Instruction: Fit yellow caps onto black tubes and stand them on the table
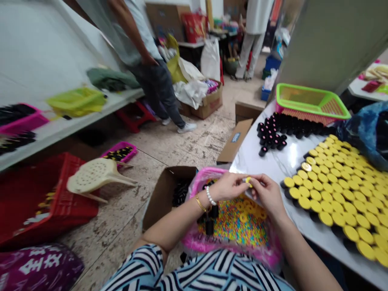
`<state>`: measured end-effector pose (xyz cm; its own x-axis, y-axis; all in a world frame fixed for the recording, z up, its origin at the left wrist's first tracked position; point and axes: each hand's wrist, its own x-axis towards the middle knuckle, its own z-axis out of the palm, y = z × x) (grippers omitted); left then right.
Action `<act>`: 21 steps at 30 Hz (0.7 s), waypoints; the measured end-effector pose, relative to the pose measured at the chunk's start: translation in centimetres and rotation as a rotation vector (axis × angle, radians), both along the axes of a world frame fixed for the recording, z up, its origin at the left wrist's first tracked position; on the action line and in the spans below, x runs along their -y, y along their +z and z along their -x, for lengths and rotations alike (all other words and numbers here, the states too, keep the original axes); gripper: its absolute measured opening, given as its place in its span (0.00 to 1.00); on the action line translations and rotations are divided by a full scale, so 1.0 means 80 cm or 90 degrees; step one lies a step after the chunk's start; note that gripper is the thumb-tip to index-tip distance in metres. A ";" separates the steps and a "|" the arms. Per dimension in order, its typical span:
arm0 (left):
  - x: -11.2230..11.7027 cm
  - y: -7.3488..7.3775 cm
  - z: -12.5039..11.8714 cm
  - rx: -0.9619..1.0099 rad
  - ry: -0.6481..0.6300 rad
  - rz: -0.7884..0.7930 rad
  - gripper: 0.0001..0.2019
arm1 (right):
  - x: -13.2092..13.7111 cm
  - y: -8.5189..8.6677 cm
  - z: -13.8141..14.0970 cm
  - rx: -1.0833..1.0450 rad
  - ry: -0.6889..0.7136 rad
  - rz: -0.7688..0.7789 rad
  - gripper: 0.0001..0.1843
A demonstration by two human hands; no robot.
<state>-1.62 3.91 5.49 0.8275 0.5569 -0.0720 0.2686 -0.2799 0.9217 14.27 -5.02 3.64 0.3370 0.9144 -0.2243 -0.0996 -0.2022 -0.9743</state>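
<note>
My left hand (232, 186), with a pearl bracelet and a gold bangle at its wrist, meets my right hand (268, 196) above a pink basket (194, 244) lined with clear plastic. Between the fingertips of both hands is a small yellow piece (248, 180), its exact kind too small to make out. Tiny multicoloured beads (233, 222) fill the basket below, along with yellow rings (244, 208) and a few black cylinders (209, 224). To the right, many black pieces with round yellow tops (330, 194) stand packed together on the white table (245, 157).
Black cylinders with pink ends (271, 133) stand near a green-rimmed basket (313, 103). An open cardboard box (160, 198) adjoins the pink basket. A cream stool (97, 178) and a red crate (57, 202) are at left. A person (151, 68) stands ahead by the long bench.
</note>
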 end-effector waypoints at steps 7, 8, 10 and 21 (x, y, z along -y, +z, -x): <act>0.001 -0.031 -0.027 0.027 0.132 0.274 0.31 | -0.007 -0.042 -0.002 0.027 0.022 0.003 0.24; 0.003 -0.034 -0.029 0.025 0.136 0.255 0.31 | -0.009 -0.045 -0.003 0.048 0.011 -0.004 0.24; 0.009 -0.038 -0.030 0.027 0.141 0.221 0.30 | -0.010 -0.044 -0.004 0.081 -0.009 -0.034 0.23; 0.031 -0.038 -0.016 0.083 0.145 -0.109 0.17 | 0.022 -0.020 -0.009 -0.174 -0.090 -0.123 0.21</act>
<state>-0.31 1.45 2.43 0.6766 0.7233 0.1379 0.2246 -0.3811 0.8968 14.96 -6.75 2.06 0.4148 0.8973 -0.1512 -0.3758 0.0175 -0.9265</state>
